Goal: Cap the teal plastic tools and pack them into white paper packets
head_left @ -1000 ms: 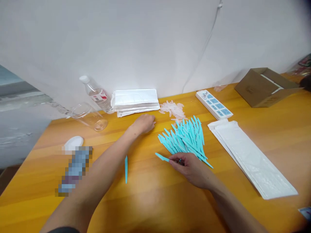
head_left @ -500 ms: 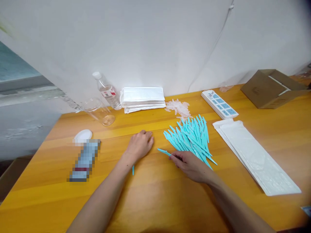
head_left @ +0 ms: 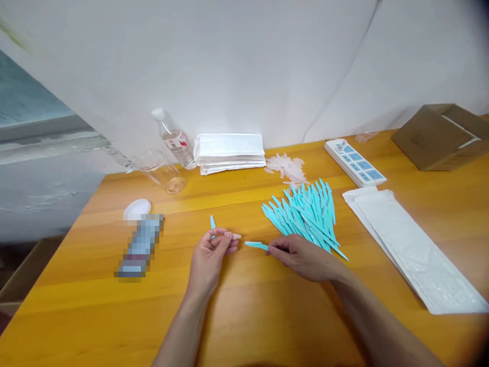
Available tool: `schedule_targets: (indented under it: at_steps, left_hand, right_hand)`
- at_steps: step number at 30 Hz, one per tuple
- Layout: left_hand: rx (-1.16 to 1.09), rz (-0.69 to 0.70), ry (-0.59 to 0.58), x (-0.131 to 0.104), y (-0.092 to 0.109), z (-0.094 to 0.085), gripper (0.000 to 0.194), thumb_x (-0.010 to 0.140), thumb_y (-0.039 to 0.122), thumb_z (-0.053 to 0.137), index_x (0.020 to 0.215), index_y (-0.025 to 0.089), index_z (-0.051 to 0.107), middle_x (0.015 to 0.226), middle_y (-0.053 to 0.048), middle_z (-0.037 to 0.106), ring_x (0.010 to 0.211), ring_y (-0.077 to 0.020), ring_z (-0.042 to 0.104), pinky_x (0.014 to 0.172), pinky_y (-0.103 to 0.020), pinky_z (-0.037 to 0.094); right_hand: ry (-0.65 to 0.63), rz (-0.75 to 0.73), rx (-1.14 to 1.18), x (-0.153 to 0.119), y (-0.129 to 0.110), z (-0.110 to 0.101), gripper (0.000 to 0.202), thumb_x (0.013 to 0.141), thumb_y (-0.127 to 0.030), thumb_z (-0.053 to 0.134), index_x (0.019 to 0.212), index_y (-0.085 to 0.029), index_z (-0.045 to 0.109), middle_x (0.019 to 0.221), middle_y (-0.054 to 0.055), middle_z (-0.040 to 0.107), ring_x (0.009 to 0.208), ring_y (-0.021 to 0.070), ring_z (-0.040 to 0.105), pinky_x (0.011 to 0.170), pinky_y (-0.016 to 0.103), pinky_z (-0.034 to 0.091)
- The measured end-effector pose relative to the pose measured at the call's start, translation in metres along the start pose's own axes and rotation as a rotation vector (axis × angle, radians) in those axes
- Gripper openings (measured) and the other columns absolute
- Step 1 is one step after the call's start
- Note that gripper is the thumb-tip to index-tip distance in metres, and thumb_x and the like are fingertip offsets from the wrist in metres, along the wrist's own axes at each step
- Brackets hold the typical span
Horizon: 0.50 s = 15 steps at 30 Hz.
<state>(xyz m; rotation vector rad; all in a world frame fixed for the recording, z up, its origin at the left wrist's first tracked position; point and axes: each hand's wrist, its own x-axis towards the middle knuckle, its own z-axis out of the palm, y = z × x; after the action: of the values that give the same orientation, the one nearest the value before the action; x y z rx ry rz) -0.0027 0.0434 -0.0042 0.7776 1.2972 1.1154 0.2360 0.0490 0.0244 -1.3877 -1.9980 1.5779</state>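
My left hand point(head_left: 212, 255) pinches a small translucent blade cap point(head_left: 236, 236) between thumb and fingers. My right hand point(head_left: 296, 256) is closed round the handle of a turquoise eyebrow razor point(head_left: 255, 245), whose blade end points left at the cap. A short gap separates the two. Behind my left hand another turquoise razor point(head_left: 213, 223) lies on the table, partly hidden by the fingers. A heap of turquoise razors point(head_left: 305, 211) spreads just beyond my right hand. Past that heap sits a pile of loose translucent caps point(head_left: 286, 167).
White packets lie in a stack point(head_left: 231, 145) by the wall, others point(head_left: 412, 244) at right. A power strip point(head_left: 355, 163) and cardboard box point(head_left: 435, 137) stand farther right. At left are a bottle point(head_left: 178, 142), clear jar point(head_left: 164, 173), white lid point(head_left: 137, 209) and blurred item point(head_left: 141, 244).
My left hand has turned over from palm-down and come nearer, now showing the cap in its fingers. My right hand keeps the razor nearly in place. The view has shifted slightly.
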Motion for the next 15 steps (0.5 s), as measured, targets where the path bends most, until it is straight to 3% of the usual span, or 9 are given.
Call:
schedule_targets:
  at_steps: [3,7,15]
  left_hand:
    - [-0.019,-0.023,0.046,-0.016,-0.012,0.007,0.035,0.078,0.038,0.077,0.097,0.016,0.057,0.09,-0.008,0.077,0.079,-0.0156,0.071,0.072,-0.026,0.055]
    - [0.004,-0.047,0.034,-0.024,-0.014,0.013,0.032,0.08,0.038,0.075,0.095,0.016,0.056,0.094,-0.009,0.077,0.078,-0.0154,0.071,0.067,-0.024,0.054]
    - [0.015,-0.051,0.065,-0.027,-0.014,0.004,0.032,0.08,0.039,0.075,0.095,0.016,0.056,0.098,-0.01,0.077,0.08,-0.0155,0.071,0.067,-0.025,0.054]
  right_hand:
    - [-0.029,0.005,-0.008,0.002,0.0,0.002,0.036,0.098,-0.043,0.038,0.073,-0.019,0.047,0.066,-0.005,0.033,0.06,0.01,0.03,0.052,0.024,0.023]
    - [-0.061,-0.009,-0.026,0.001,0.0,0.004,0.037,0.098,-0.043,0.038,0.071,-0.02,0.044,0.064,-0.006,0.031,0.059,0.01,0.029,0.052,0.024,0.023]
    - [-0.065,0.033,-0.006,-0.002,-0.003,0.002,0.036,0.097,-0.046,0.041,0.077,-0.019,0.054,0.063,-0.006,0.036,0.057,0.0102,0.031,0.051,0.024,0.025]
